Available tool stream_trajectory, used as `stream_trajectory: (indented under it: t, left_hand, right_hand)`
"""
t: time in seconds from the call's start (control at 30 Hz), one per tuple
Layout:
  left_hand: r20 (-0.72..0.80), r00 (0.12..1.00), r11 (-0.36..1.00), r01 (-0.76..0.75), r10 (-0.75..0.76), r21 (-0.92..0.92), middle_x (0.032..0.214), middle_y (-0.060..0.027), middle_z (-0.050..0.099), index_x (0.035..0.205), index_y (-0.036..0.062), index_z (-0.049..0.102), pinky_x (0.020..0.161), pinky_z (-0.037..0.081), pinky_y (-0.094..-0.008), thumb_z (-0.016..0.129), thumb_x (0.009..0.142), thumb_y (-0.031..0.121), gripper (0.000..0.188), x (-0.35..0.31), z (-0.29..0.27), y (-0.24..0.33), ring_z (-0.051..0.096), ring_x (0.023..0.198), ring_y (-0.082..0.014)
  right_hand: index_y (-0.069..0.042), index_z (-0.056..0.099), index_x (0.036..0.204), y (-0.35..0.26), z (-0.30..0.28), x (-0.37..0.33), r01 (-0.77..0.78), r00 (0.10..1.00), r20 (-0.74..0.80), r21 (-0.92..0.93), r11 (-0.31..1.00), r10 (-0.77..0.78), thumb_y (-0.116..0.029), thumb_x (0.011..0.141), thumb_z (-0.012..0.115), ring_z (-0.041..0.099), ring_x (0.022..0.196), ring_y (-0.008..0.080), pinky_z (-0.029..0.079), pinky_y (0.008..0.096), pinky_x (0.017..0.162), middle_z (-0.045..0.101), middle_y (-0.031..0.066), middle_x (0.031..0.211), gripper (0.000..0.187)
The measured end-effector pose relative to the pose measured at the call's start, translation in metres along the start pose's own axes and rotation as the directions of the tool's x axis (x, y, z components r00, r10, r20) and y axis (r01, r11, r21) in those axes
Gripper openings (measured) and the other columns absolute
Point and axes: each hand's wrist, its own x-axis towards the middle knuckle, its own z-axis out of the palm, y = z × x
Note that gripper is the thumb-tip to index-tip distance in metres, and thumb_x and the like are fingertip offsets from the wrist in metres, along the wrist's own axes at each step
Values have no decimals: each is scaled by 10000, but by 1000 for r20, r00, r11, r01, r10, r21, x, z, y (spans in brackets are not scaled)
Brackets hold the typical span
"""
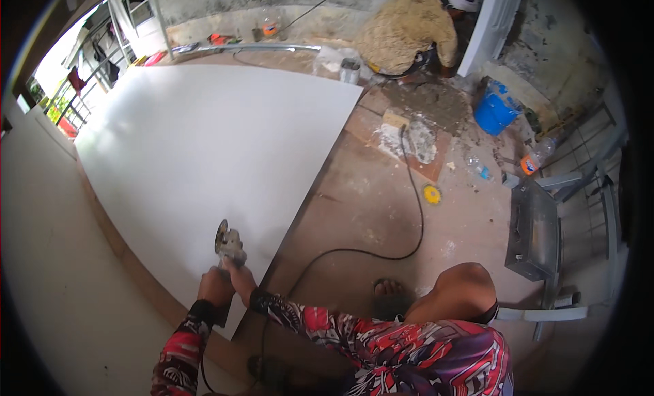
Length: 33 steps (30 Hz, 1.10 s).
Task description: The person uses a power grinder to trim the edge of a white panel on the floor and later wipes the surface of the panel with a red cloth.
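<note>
Both my hands are closed around an angle grinder (pixel 231 246) with a grey metal head and a round disc on its left side. My left hand (pixel 214 288) wraps the rear of its body, while my right hand (pixel 240 280) grips close behind the head. The tool is over the near end of a large white sheet (pixel 204 137) lying flat on the floor. Whether the disc touches the sheet, I cannot tell. My fingers hide most of the grinder's body.
A black cable (pixel 354 250) winds across the floor to my right. Beyond it lies a yellow disc (pixel 432 194). A blue bucket (pixel 495 110) and a dark metal box (pixel 531 229) stand at the right. Another person (pixel 409 32) crouches at the far side beside wet mortar (pixel 429 103).
</note>
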Motion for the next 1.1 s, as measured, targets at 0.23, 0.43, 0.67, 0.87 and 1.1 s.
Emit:
stream_trajectory:
  t: [0.23,0.43,0.67,0.87,1.1]
  left_hand:
    - [-60,998,997,-30,34,78,868,-311,652,898,-90,580,764,523,-504,684,812,238,355,7,-7,-15,640,884,-469]
    - [-127,990,993,-53,67,108,841,-321,644,852,-87,581,748,522,-511,679,795,203,311,5,-16,-16,637,856,-477]
    - [-88,992,980,-72,90,188,878,-348,636,866,-91,603,763,521,-511,687,787,267,377,20,-13,-22,631,883,-485]
    - [-60,998,990,31,-23,139,889,-343,642,904,-120,595,783,527,-482,706,756,302,461,11,-18,-25,647,876,-470]
    - [43,991,986,119,-124,116,875,-315,660,913,-122,588,785,536,-457,789,651,372,595,7,-15,-33,667,861,-441]
  right_hand:
    - [20,681,972,2,31,19,30,994,-97,-252,967,-56,-691,883,425,611,1029,460,475,480,900,651,330,954,761]
    - [17,688,927,-4,41,21,98,986,-97,-337,936,-138,-632,937,379,604,961,495,478,491,823,646,326,936,719]
    - [108,647,954,-4,38,28,116,978,-122,-355,927,-169,-660,912,400,598,989,486,473,478,849,630,356,967,808]
    - [150,594,1067,-10,43,6,-73,992,-113,-128,989,59,-660,883,474,601,1081,427,465,433,913,625,333,1086,839]
    - [172,543,1138,10,40,7,-138,990,-41,-81,987,135,-681,867,487,585,1124,392,459,403,927,597,328,1153,897]
